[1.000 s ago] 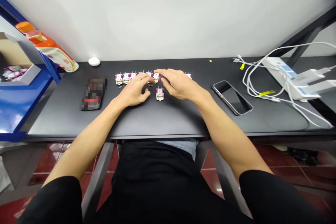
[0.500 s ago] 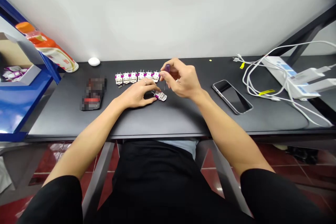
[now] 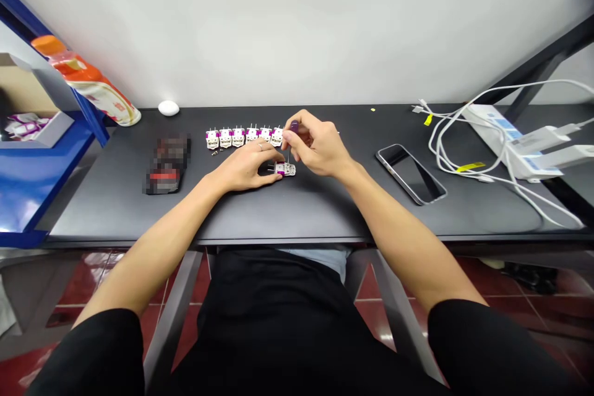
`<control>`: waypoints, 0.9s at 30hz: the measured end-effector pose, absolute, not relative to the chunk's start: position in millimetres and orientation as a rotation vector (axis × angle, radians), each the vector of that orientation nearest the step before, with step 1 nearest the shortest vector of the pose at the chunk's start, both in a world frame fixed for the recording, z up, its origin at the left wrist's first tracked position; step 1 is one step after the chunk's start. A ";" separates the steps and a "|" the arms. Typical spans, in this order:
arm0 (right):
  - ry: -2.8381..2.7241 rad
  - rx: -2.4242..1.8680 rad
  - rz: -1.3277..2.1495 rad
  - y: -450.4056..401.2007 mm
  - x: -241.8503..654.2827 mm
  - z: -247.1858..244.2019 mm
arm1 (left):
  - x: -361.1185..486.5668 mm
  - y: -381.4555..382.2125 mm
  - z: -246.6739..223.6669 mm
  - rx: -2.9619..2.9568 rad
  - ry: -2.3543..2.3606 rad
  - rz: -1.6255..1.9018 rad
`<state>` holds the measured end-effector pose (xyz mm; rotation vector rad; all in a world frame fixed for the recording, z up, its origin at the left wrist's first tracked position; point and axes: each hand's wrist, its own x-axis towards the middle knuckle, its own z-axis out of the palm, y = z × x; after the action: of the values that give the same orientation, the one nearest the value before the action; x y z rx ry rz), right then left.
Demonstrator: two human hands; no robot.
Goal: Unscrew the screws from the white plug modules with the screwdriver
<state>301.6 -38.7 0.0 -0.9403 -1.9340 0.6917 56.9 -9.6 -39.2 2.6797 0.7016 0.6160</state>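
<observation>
My left hand (image 3: 252, 166) lies on the dark tabletop, thumb and fingers closed round a small white-and-purple electrical plug (image 3: 284, 169) with its pins pointing left. In my right hand (image 3: 318, 143) is a screwdriver (image 3: 294, 127) with a dark purple handle, pinched upright between thumb and fingers. Its thin shaft reaches down to the plug; whether the tip sits in a screw is too small to tell. Behind my left hand stands a row of several similar plugs (image 3: 238, 136), pins up. Tiny brass-coloured screws (image 3: 214, 153) lie in front of the row's left end.
To the right rest a smartphone (image 3: 411, 174), tangled white cables (image 3: 445, 136) and a white power strip (image 3: 501, 130). On the left are a partly blurred dark case (image 3: 167, 164), a white oval object (image 3: 168, 108), an orange bottle (image 3: 93, 86) and a box of purple-and-white parts (image 3: 60, 127).
The plug under my left hand has turned to lie straighter. My right hand has come slightly down and left, bringing the screwdriver's shaft onto the plug.
</observation>
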 end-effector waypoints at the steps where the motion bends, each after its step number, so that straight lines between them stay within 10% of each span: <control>1: -1.947 -0.959 0.688 -38.1 302.3 -0.9 | 56.8 -9.5 -39.2 2.683 0.696 0.622; 14: -2.383 -1.767 -0.131 -56.8 290.0 46.3 | 57.9 -10.5 -40.5 2.685 0.713 0.568; 27: -2.731 -1.305 -0.040 -32.0 303.2 60.1 | 59.5 -11.2 -41.5 2.676 0.744 0.558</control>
<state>303.2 -32.0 60.1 -1.3046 -2.7308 -0.0403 59.5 -11.2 -41.5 2.6764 0.7444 0.5582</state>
